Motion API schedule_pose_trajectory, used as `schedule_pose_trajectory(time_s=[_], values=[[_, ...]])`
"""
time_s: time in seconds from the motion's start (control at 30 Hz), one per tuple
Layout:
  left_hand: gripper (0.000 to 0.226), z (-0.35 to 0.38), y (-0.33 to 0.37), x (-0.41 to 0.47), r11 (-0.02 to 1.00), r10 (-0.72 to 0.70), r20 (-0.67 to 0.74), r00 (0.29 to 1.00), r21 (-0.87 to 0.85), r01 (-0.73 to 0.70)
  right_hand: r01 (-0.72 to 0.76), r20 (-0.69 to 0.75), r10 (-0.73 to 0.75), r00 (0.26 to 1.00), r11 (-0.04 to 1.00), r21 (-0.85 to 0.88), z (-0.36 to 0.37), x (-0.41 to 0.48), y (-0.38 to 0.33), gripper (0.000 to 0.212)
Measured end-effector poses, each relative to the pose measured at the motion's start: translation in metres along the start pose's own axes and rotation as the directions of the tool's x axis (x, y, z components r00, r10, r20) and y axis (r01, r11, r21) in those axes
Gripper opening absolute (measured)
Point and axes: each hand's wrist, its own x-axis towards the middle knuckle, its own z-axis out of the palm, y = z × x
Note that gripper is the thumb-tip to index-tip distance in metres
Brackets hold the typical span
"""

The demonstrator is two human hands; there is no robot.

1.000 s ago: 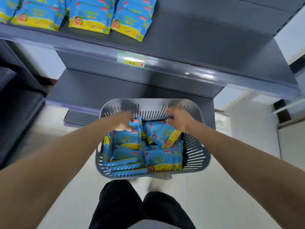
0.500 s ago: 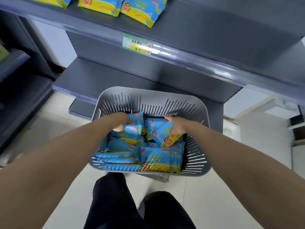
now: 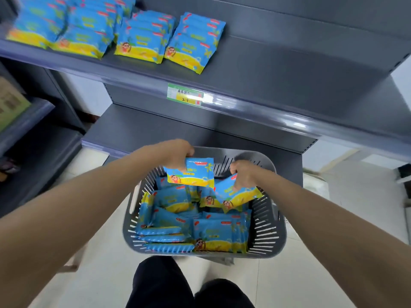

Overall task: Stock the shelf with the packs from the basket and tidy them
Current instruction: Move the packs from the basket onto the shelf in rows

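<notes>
Left hand [image 3: 178, 154] clamped on blue-yellow pack [image 3: 191, 174], held above grey basket [image 3: 270, 230]. Right hand [image 3: 243, 174] clenched on second pack [image 3: 235, 195], held tilted over basket's far right. Stocked packs [image 3: 142, 41] laid on shelf [image 3: 289, 70] above.

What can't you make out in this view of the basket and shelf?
Head view only:
- Price label: print too small and blurred.
- Leftmost shelf packs: blurred, cut by the top edge.
- Basket: lower packs buried under the top packs.
- Box: blurred, cut by the left edge.
</notes>
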Motion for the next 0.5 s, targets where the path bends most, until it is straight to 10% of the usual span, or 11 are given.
schedule_pose_trajectory(time_s=[0.23, 0.5], values=[[0.021, -0.091, -0.012, -0.027, 0.994, 0.111, -0.147, 0.983, -0.002, -0.112, 0.066, -0.318, -0.04, 0.947, 0.995, 0.071, -0.112, -0.057, -0.035, 0.035], [0.027, -0.193, -0.087, -0.057, 0.988, 0.042, -0.394, 0.918, -0.12, -0.097, 0.203, -0.7, 0.153, 0.698, 0.895, 0.398, -0.222, -0.05, -0.08, 0.036]])
